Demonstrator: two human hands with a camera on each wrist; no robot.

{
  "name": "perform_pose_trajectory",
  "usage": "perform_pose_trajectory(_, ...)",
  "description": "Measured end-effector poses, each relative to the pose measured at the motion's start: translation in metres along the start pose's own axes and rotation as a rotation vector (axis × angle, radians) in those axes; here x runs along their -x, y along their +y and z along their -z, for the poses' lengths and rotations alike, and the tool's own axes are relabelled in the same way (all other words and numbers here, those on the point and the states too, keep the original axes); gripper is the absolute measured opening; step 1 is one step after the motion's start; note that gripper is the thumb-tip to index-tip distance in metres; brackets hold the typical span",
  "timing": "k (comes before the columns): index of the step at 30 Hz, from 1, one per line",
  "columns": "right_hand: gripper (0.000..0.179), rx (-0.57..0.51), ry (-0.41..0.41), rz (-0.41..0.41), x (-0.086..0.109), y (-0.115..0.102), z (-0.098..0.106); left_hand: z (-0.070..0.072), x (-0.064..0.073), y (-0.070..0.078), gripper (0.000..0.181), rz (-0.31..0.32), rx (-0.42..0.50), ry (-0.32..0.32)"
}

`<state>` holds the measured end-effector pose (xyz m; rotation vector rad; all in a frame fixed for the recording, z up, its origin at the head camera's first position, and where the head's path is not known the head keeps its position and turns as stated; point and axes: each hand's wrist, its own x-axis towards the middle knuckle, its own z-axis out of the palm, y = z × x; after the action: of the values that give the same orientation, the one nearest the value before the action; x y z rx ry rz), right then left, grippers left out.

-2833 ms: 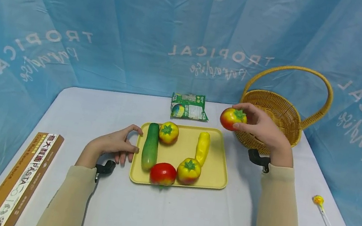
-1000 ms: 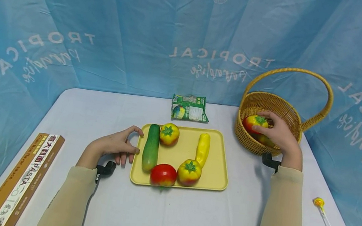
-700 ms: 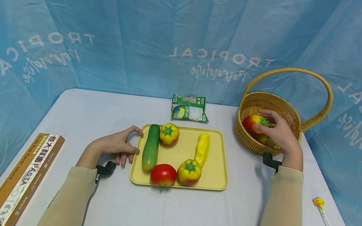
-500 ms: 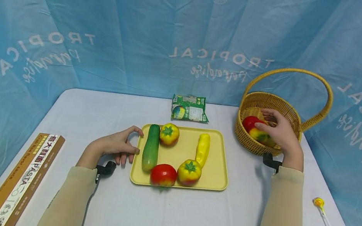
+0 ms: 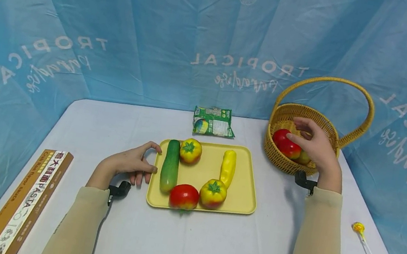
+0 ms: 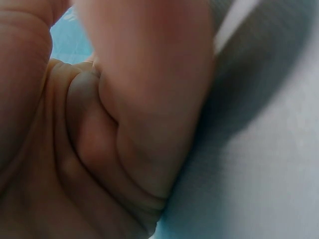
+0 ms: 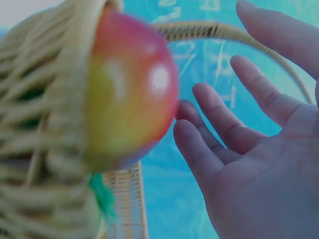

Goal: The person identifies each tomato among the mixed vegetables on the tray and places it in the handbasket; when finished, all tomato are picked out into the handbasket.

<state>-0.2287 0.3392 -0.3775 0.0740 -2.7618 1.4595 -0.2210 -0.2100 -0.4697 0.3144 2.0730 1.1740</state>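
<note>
My right hand (image 5: 316, 146) is raised over the wicker basket (image 5: 283, 161), fingers spread and holding nothing. Below it in the basket lie red tomato-like fruits (image 5: 289, 150), beside a yellowish-green round one (image 5: 304, 158). In the right wrist view a glossy red-and-yellow fruit (image 7: 133, 89) bulges above the basket wall, near the open fingers. My left hand (image 5: 128, 161) rests at the left rim of the yellow tray (image 5: 240, 200), thumb and index fingertips at the edge. The tray carries a cucumber (image 5: 170, 167), a yellow pepper-like vegetable (image 5: 227, 168) and several tomato-like fruits (image 5: 184, 197).
The basket's tall handle (image 5: 329, 78) arches above my right hand. A green snack packet (image 5: 213, 121) lies behind the tray. A pasta box (image 5: 24, 201) is on the left, a lollipop (image 5: 359, 229) on the right. Blue curtains (image 5: 155, 27) surround the white table.
My right hand carried a tomato-like fruit into the basket and let go. The fruit rolled over, showing its red side, and the hand rose slightly. The left hand stayed at the tray.
</note>
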Motion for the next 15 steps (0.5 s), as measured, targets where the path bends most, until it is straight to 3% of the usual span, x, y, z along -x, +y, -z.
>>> perform_pose_trajectory(8, 0.06, -0.088, -0.019, 0.102, 0.005, -0.027, -0.012, 0.0, 0.0, 0.001, 0.066, 0.0, 0.003, -0.001)
perform_pose_trajectory(15, 0.055, -0.165, -0.11, 0.171, 0.003, -0.044, -0.033, 0.001, -0.001, 0.0, 0.065, -0.01, -0.001, 0.0)
